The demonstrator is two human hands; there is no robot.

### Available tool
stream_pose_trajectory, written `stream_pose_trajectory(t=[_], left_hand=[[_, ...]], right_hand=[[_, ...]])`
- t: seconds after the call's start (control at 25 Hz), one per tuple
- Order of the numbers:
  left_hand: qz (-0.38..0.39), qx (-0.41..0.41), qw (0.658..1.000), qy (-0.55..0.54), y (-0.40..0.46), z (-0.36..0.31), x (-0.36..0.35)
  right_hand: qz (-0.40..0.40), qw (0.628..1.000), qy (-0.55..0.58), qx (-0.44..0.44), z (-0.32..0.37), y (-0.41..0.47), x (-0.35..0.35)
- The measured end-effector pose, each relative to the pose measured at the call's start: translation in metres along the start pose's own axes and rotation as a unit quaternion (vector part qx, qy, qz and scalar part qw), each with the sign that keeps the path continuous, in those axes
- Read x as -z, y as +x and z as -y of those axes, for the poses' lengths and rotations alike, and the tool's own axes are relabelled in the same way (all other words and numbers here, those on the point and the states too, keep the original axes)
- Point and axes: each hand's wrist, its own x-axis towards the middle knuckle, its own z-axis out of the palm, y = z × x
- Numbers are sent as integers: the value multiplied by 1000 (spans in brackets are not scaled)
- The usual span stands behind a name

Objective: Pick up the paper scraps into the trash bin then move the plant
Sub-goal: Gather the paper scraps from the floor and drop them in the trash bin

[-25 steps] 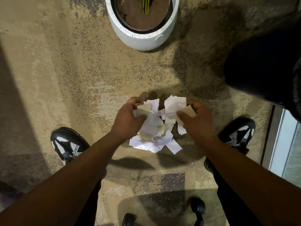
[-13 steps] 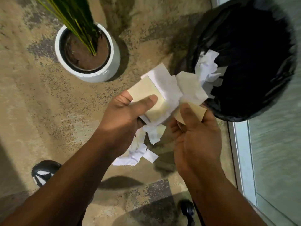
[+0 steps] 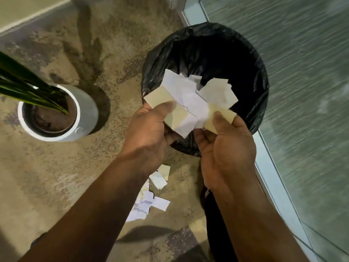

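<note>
Overhead, crumpled white and beige paper scraps [image 3: 190, 103] above glossy black-lined trash bin [image 3: 251, 59].

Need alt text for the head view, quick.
Left hand and right hand hold a bundle of paper scraps over the black-lined bin. More scraps lie on the floor; plant at left.

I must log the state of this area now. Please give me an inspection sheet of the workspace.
Surface: speckled tan floor, some paper still lying on it.
Job's things: held paper scraps over the black-lined trash bin; potted plant standing left of it.
Clutter: loose scraps on floor below the arms.
Grippers: left hand and right hand both clamp the bundle.
Cables: nothing seen.
Surroundings: glass panel at right.
</note>
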Motion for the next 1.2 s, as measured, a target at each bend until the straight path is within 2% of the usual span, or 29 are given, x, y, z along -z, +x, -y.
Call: stream_pose_trajectory(t=[0.16, 0.36, 0.52, 0.68, 0.88, 1.04, 1.2], left_hand=[[-32, 41, 998, -38, 7, 1, -10], [12, 88, 995, -52, 7, -1, -17], [41, 84, 995, -20, 7, -2, -20], [31, 80, 996, -32, 3, -4, -21], [52, 73, 996, -2, -3, -4, -10], [61, 46, 997, 23, -12, 2, 30], [17, 37, 998, 40, -15, 15, 106]], right_hand=[[8, 1000, 3, -17, 9, 7, 4], [7, 999, 42, -22, 13, 12, 3], [0, 999, 39, -25, 12, 14, 5], [2, 998, 43, -42, 9, 15, 6], [31, 997, 45, -50, 0, 13, 7], [88, 995, -24, -32, -23, 7, 7], [163, 965, -203, -17, -80, -3, 14]])
